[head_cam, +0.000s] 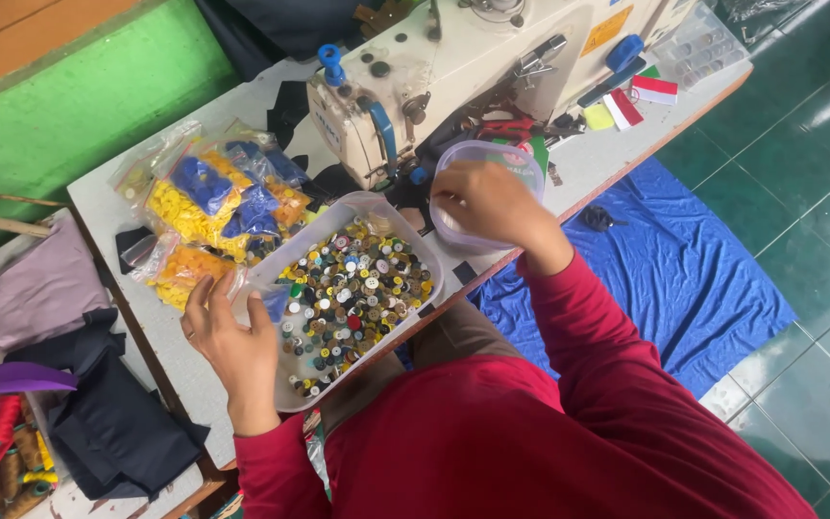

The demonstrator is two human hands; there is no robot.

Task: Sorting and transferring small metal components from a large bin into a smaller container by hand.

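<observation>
Your left hand [232, 341], fingers spread, rests on the clear rectangular tray of mixed buttons [405, 216]; your right hand [482, 200] pinches inside the round clear plastic tub [530, 163], contents hidden.

Sewing machine [453, 67]; blue cloth [684, 279]

button tray [427, 258] hemmed by button bags [206, 216], sewing machine [453, 67]

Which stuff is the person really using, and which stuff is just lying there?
Using: left hand, tray of mixed buttons, right hand, round clear tub.
Lying about: bags of yellow and blue buttons, sewing machine, dark cloth, blue sheet.
</observation>
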